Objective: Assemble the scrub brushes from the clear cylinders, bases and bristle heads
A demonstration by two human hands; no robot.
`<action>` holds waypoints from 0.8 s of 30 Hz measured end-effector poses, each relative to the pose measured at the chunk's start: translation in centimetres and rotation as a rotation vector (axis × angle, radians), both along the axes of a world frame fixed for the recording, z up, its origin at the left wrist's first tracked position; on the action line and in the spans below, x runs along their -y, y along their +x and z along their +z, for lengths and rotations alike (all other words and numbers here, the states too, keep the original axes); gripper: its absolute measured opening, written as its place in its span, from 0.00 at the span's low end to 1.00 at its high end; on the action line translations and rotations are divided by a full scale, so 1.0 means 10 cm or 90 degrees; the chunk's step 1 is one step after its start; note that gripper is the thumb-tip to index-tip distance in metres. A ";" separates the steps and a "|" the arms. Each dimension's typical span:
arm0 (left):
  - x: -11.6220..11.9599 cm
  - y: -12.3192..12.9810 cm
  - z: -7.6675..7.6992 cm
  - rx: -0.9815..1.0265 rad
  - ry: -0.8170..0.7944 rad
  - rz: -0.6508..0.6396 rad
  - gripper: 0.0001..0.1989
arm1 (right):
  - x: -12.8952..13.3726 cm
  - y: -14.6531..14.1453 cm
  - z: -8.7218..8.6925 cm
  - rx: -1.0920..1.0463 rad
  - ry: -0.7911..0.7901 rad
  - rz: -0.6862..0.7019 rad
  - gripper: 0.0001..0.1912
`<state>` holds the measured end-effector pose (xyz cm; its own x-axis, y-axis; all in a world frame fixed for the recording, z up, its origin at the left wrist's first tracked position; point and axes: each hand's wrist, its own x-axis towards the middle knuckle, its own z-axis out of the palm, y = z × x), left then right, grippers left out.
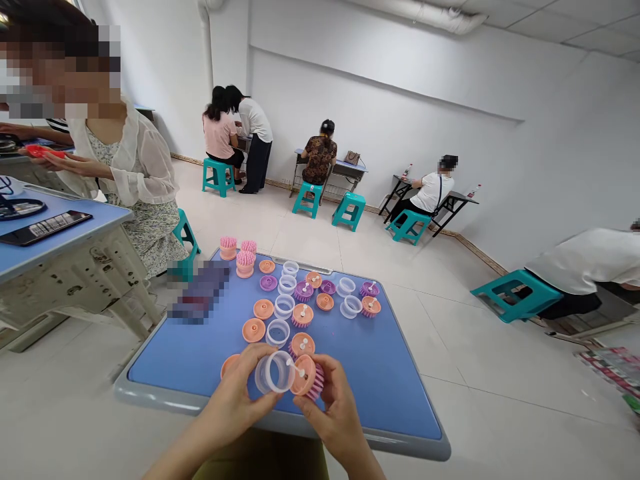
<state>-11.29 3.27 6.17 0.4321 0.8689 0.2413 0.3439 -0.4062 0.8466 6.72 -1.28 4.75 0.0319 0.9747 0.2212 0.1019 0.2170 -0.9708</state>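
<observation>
Near the table's front edge, my left hand [245,393] is closed around a clear plastic cup [270,373], its open end turned to the right. My right hand [337,400] grips an orange round brush head [304,377] with pink bristles by its sides. A small white plunger-like stem [295,365] sticks out of the brush head toward the cup's mouth. Cup and brush head are side by side, very close; whether they touch I cannot tell. Partly behind my left hand lies an orange cap [229,365]. Just beyond stands another orange brush head [303,343] with a white stem.
On the blue table [370,373] lie rows of clear cups [278,332], orange caps [254,329], purple caps [269,283] and more brush heads [303,315]. Assembled pink-bristled brushes [245,263] stand at the back left. A person [135,160] sits at a neighbouring table on the left.
</observation>
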 end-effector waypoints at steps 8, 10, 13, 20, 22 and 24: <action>0.04 -0.03 0.08 -0.004 -0.047 -0.004 0.19 | 0.02 0.12 0.12 -0.019 0.019 0.042 0.23; 0.05 -0.03 0.07 -0.013 -0.061 0.000 0.21 | 0.03 0.13 0.16 -0.004 0.029 0.048 0.22; 0.07 -0.04 0.03 -0.006 -0.101 0.004 0.22 | 0.03 0.13 0.17 0.003 0.030 0.053 0.22; 0.08 -0.04 -0.08 0.217 -0.240 -0.103 0.22 | 0.07 0.08 0.23 0.038 0.070 0.050 0.25; 0.08 -0.03 -0.09 0.245 -0.256 -0.112 0.23 | 0.08 0.07 0.29 0.074 0.103 0.056 0.26; 0.08 -0.02 -0.09 0.256 -0.264 -0.115 0.24 | 0.09 0.06 0.34 0.115 0.128 0.058 0.27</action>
